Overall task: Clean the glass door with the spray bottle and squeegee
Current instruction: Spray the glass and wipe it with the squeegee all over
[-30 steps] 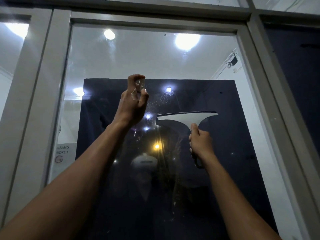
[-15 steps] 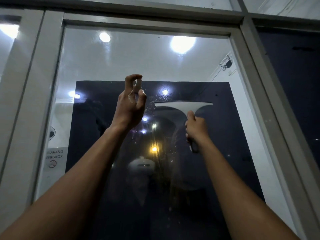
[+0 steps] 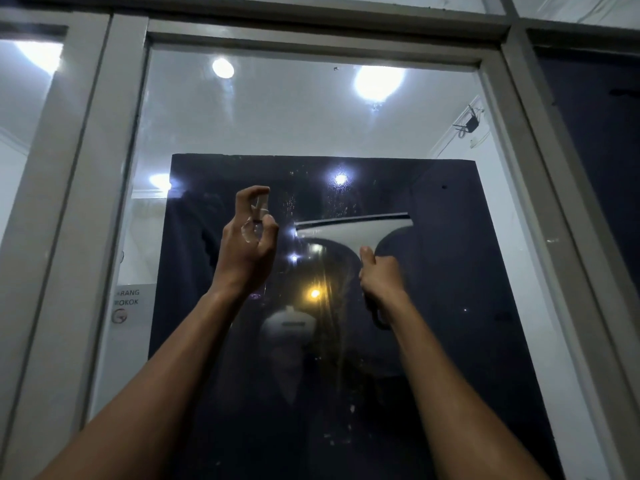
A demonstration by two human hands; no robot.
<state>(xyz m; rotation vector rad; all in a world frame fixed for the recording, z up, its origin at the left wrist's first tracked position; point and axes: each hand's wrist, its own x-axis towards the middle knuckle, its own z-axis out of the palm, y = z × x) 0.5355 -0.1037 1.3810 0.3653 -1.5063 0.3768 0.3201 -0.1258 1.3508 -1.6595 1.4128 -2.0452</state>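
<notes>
From the head view, both arms reach up to the tall glass door with the grey metal frame (image 3: 311, 109). The left hand (image 3: 247, 244) is curled round a small clear plastic spray bottle (image 3: 258, 216). One finger hooks over the top of it, and the thumb and other fingers pinch its sides. The bottle is see-through and hard to make out (its nozzle cannot be seen clearly).

The right hand (image 3: 381, 275) is wrapped tight round the dark handle of the white squeegee with the dark rubber blade (image 3: 356, 228). The thumb points up along the neck. The blade sits just above this hand and lies flat from side to side. It looks pressed on the glass, but I cannot be sure it touches.

Little wet drops (image 3: 332, 206) dot the glass just above the blade and to the right of the left hand, so that patch looks sprayed already. I think the wiping step is about to start. The thing that matters is this: the wet patch is just above the blade's long edge, so the right hand is the nearer one to it. A pull down from there would not catch those drops.

A small white sign with a red circle (image 3: 126, 303) is stuck low on the glass, far to the left of the left hand.
</notes>
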